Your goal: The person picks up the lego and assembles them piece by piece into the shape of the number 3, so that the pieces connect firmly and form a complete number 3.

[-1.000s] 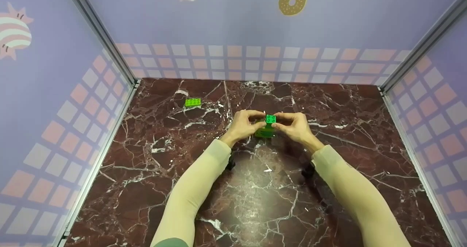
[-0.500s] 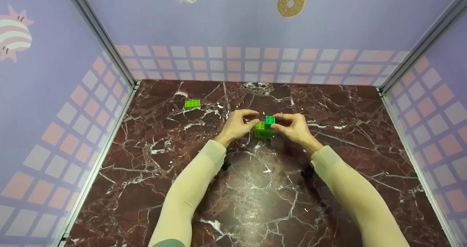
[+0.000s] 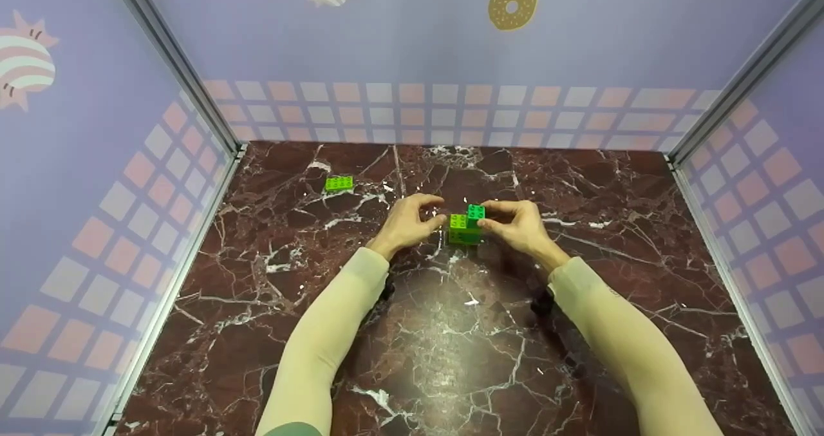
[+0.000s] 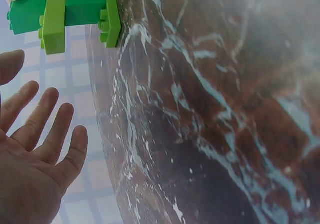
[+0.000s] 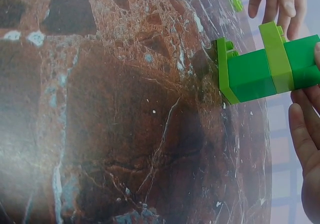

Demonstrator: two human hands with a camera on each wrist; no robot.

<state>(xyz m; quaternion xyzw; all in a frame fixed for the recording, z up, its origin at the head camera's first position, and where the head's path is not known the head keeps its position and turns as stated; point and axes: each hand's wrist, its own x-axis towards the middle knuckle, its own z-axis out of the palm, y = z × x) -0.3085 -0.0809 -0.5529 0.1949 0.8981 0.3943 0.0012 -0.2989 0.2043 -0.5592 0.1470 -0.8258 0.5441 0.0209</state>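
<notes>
A small tower of toy building blocks stands on the table between the hands. Its layers are a flat lime plate (image 5: pixel 224 77) at the base, a dark green block (image 5: pixel 251 74), a second lime plate (image 5: pixel 278 59) and a dark green block (image 3: pixel 476 213) on top, offset to the right. The right hand (image 3: pixel 520 227) pinches that top block between thumb and fingers. Left of the tower, the left hand (image 3: pixel 405 223) holds nothing and is apart from the blocks. Its fingers (image 4: pixel 59 131) are spread and loosely extended in the left wrist view.
A separate lime plate (image 3: pixel 339 183) lies on the dark red marbled table (image 3: pixel 244 333), far left of the tower. Purple walls with pink and white squares (image 3: pixel 412 94) close in the back and both sides.
The left hand has let go of the tower and moved away to the left, uncovering the upper lime plate. The right hand keeps its pinch on the top block.
</notes>
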